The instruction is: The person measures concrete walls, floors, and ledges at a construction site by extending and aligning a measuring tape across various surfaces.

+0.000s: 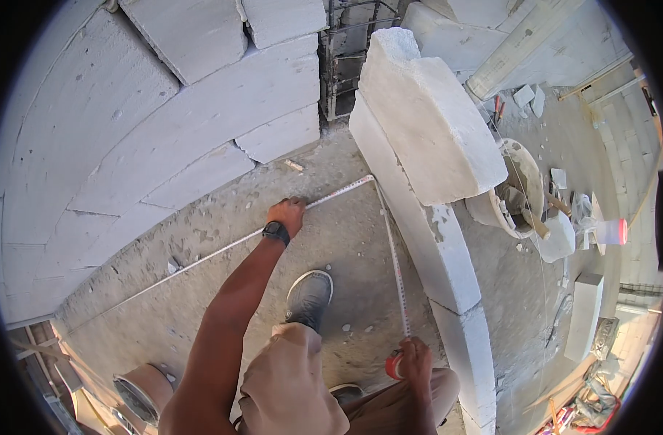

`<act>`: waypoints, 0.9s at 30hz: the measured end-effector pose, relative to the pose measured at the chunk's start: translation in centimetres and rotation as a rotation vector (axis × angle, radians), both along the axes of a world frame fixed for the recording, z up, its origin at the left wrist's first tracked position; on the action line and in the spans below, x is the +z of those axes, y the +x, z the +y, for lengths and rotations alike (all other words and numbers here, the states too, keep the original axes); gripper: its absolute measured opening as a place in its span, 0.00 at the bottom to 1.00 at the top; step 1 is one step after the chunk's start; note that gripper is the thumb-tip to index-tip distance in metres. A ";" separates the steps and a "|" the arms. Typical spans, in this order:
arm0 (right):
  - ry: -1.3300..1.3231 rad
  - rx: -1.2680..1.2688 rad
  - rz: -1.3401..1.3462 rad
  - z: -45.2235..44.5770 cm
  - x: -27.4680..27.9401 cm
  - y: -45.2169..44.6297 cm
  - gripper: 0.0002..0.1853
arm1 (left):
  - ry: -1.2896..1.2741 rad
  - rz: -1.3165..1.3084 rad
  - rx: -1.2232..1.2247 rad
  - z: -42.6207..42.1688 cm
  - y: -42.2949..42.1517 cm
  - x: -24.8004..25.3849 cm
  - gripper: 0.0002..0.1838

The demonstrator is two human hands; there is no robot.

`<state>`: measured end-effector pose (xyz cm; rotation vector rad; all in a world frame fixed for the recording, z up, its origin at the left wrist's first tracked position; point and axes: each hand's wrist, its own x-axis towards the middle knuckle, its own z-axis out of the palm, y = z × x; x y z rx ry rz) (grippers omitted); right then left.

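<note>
My right hand (418,361) is closed around the red case of a tape measure (394,365). From the case, its white blade (394,261) runs forward along the low block wall, bends sharply near the wall's base, then stretches left across the floor. My left hand (288,214), with a dark watch on the wrist, has its fingers closed on the blade near that bend. On the low block wall (453,272) rests a large, rough-ended white block (437,130). My shoe (310,293) stands on the floor between the two stretches of blade.
A taller block wall (223,94) curves along the left, with a steel rebar cage (342,58) at its end. Beyond the low wall is a bucket (524,170) with tools inside. Another bucket (146,391) stands lower left. Small rubble (173,265) lies on the concrete floor.
</note>
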<state>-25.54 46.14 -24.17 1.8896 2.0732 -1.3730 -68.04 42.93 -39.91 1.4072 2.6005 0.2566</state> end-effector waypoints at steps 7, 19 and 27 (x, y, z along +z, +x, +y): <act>-0.056 0.065 0.032 0.0 0.5 -0.6 0.16 | -0.032 -0.036 0.006 0.3 0.1 0.5 0.10; -0.366 -0.067 0.218 0.3 -0.2 0.1 0.18 | -0.008 -0.045 -0.002 0.1 -0.1 -0.4 0.09; -0.627 -0.190 0.332 0.3 0.4 -1.0 0.18 | -0.031 -0.046 -0.010 0.2 0.0 0.1 0.10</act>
